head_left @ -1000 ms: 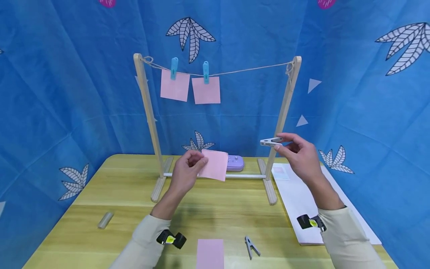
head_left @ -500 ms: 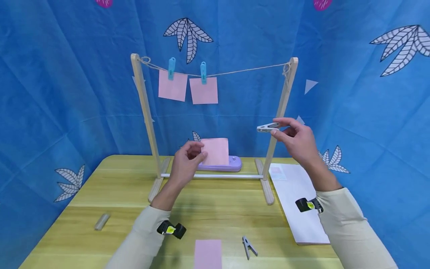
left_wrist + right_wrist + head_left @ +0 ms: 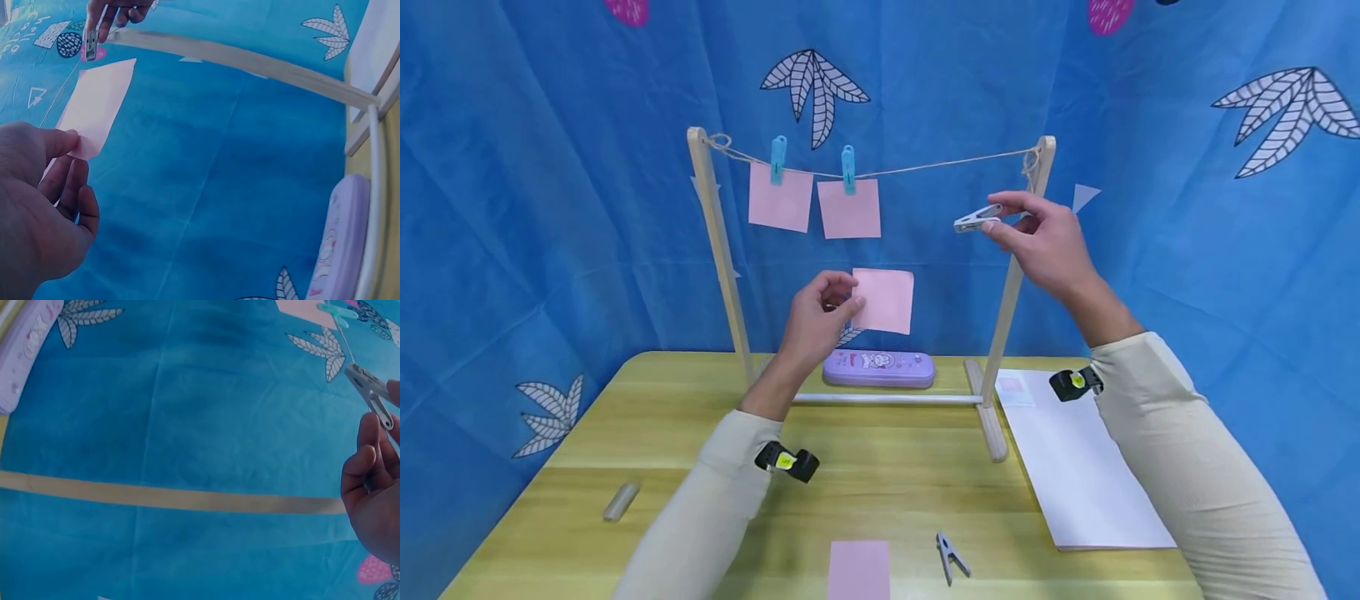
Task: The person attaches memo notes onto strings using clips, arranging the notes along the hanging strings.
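My left hand (image 3: 817, 321) pinches a square pink paper (image 3: 883, 301) by its left edge, held up below the string (image 3: 940, 162). In the left wrist view the paper (image 3: 100, 109) sits between thumb and fingers. My right hand (image 3: 1045, 242) is raised by the right post and pinches a grey clothespin (image 3: 977, 219) by its handle ends, its nose pointing left. The right wrist view shows this clothespin (image 3: 369, 394) between thumb and fingertips. Two pink papers (image 3: 780, 197) hang from the string under blue clothespins (image 3: 848, 169).
A wooden frame (image 3: 718, 242) carries the string. Behind its bottom bar lies a purple case (image 3: 878, 369). On the table are another pink paper (image 3: 859, 571), a grey clothespin (image 3: 952, 558), a small grey-brown block (image 3: 621, 502) and a white paper stack (image 3: 1075, 458).
Both hands have risen toward the string, the left with the pink paper, the right with the grey clothespin and slightly leftward. More of the purple case shows.
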Demonstrator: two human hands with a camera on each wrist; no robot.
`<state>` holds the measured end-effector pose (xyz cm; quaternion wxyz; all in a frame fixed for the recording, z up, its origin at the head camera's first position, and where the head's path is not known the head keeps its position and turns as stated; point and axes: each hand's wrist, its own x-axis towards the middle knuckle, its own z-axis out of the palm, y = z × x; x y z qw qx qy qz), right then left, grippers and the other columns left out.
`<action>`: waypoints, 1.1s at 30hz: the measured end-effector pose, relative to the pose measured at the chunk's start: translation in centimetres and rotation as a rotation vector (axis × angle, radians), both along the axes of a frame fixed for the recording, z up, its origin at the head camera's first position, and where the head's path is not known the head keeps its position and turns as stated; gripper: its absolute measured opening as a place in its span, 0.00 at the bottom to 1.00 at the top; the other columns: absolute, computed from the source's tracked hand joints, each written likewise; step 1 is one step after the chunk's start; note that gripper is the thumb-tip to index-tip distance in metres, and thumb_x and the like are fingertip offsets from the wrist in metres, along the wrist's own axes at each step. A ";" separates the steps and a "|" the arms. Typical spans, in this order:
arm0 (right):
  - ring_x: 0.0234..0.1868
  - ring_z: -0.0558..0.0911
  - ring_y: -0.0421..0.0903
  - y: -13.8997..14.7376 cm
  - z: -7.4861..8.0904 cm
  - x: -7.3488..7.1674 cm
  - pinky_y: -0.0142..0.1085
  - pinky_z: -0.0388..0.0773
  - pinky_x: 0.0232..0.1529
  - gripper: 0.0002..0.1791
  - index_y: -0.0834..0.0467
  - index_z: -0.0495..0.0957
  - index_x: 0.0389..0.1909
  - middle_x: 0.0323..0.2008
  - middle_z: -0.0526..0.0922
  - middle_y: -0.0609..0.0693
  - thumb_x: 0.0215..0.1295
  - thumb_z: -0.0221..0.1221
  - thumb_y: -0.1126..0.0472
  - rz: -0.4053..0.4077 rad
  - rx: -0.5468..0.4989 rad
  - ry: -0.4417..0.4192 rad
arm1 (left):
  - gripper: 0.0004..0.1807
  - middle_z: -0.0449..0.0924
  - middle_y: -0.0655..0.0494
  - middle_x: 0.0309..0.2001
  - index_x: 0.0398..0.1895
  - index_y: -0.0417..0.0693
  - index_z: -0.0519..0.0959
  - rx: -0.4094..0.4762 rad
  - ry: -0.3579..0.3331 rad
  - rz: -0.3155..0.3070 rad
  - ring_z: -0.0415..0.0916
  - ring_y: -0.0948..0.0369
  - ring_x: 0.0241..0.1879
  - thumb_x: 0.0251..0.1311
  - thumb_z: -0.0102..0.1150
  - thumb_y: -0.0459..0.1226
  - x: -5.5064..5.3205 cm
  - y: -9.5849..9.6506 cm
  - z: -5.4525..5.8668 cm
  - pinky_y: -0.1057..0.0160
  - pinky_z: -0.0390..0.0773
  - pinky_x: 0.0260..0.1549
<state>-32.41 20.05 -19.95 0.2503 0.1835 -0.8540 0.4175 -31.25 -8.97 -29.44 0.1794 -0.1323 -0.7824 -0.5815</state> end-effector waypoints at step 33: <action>0.42 0.73 0.41 -4.9 8.1 -2.6 0.30 0.74 0.42 0.26 0.45 0.72 0.65 0.54 0.77 0.47 0.67 0.57 0.45 -0.107 0.183 -0.012 | 0.08 0.81 0.51 0.42 0.44 0.46 0.80 0.173 0.173 0.162 0.77 0.60 0.41 0.65 0.59 0.38 -5.0 5.4 6.5 0.68 0.77 0.40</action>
